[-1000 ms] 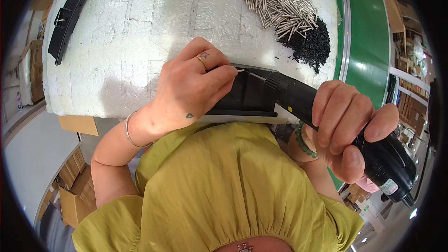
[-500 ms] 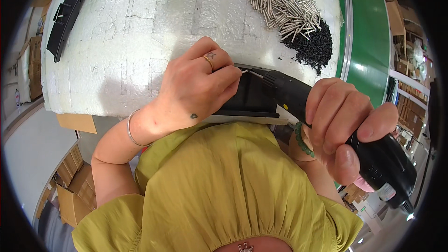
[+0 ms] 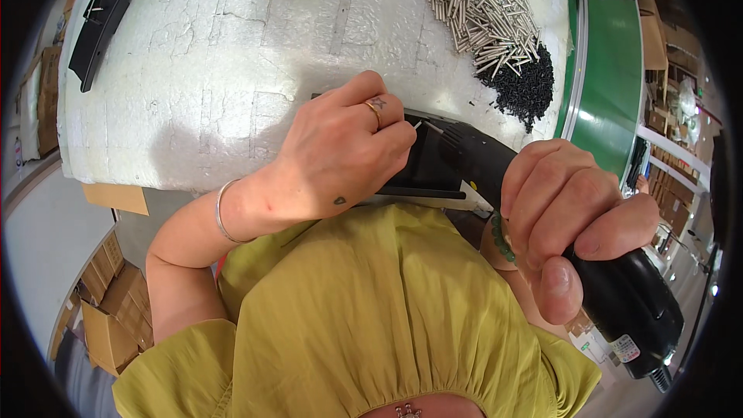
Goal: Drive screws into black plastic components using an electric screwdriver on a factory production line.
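- we take the white cracked foam-topped work table (image 3: 232, 70) as our landmark; at its near edge lies a flat black plastic part (image 3: 422, 170), and this is the piece in hand.
- our left hand (image 3: 340, 155) lies over that part, fingers curled down onto it, fingertips pinched by a small silver pin; we cannot tell whether the pin is truly gripped.
- our right hand (image 3: 569, 220), off the table's near right corner, is clenched around a black electric screwdriver (image 3: 588, 263) whose nose points at the part.
- we judge the part light, stiff and smooth, apt to slide on the foam, so press it flat from above; the driver looks heavier, best held at its thick body.
- counted: two hands, one driver, one part under the hand, and one long black plastic strip (image 3: 104, 11) at the table's far left.
- at the far right of the table one heap of silver metal pins (image 3: 472, 4) touches one heap of small black screws (image 3: 522, 89), too many to count.
- a green conveyor belt (image 3: 611, 70) runs along the table's right side.
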The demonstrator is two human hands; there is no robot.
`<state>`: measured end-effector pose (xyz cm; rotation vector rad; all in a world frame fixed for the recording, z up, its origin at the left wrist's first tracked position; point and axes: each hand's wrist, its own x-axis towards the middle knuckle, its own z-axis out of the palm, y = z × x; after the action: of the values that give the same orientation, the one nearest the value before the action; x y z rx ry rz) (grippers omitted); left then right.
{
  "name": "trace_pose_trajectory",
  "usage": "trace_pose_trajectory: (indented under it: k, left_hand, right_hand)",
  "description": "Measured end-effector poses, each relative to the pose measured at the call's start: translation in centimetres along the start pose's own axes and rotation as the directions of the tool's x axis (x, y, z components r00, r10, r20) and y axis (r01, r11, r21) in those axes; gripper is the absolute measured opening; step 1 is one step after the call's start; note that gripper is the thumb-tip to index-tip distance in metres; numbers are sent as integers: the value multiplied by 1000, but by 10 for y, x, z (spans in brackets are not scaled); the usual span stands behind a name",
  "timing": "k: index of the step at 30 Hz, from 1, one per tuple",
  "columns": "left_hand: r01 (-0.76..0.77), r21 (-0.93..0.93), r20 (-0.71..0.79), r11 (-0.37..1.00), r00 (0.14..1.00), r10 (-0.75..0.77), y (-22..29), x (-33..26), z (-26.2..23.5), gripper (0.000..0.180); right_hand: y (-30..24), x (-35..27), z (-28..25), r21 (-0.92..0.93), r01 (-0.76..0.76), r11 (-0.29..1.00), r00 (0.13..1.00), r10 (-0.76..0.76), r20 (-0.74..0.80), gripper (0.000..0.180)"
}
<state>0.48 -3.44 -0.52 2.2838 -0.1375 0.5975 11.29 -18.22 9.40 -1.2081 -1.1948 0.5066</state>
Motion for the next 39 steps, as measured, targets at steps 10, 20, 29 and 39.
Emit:
trace_pose_trajectory:
  k: [10,20,29,39]
  left_hand:
    - [-15,33,58,999,998,13,6,-2,3,16]
    - [21,98,267,995,963,-47,16,6,-25,62]
    - [395,-897,226,198,795,-563,-51,8,-161,76]
    - [483,643,-313,594,874,-371,-136,-3,-251,60]
  right_hand:
    - [3,-4,-3,8,36,999,999,-36,11,30]
    - [-19,-6,-50,198,348,916,894,-261,-366,30]
    - [1,-33,-61,103,350,931,758,-217,-616,23]
    - [24,-20,-53,147,312,939,777,-163,-608,23]
